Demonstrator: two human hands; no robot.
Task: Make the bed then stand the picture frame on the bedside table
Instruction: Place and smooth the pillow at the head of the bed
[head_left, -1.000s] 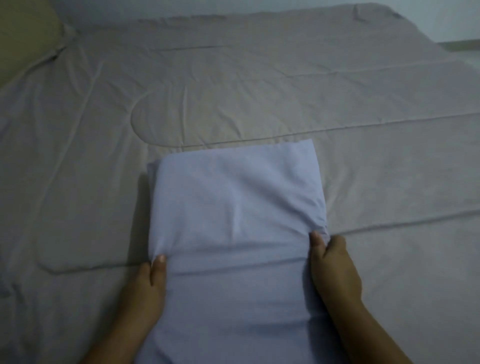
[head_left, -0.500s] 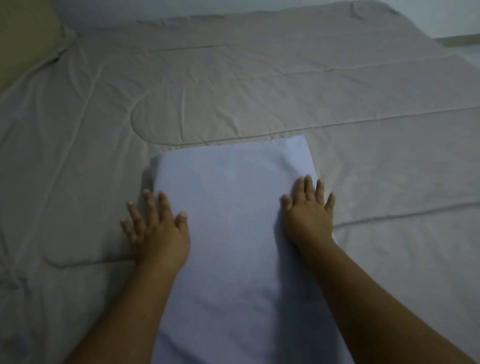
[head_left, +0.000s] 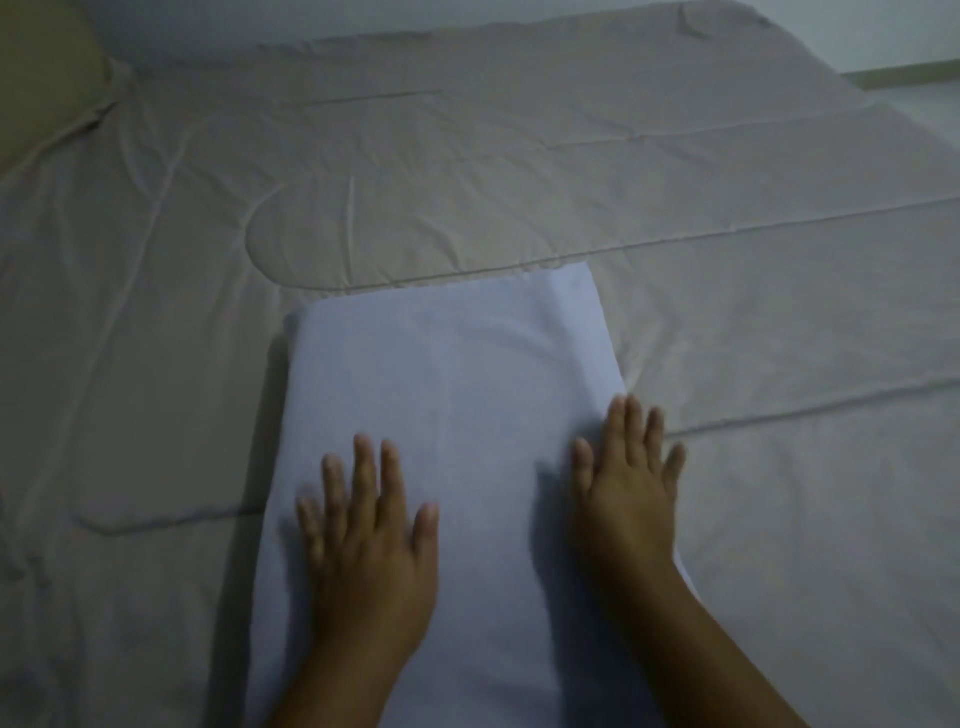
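Head view, left to right, we list: olive fabric (head_left: 36, 73), far beyond our left fingers (head_left: 363, 467); beige quilt (head_left: 519, 171), spread over the bed (head_left: 805, 545) on all sides of both hands; left hand (head_left: 369, 551), fingers straight and splayed, pressed flat on the folded pale cloth (head_left: 457, 374), holding nothing; right hand (head_left: 628, 499), fingers straight, flat on that cloth's right edge, little finger reaching over onto quilt.

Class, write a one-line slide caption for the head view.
Left hand and right hand press flat on a folded white cloth lying on the beige bed cover.
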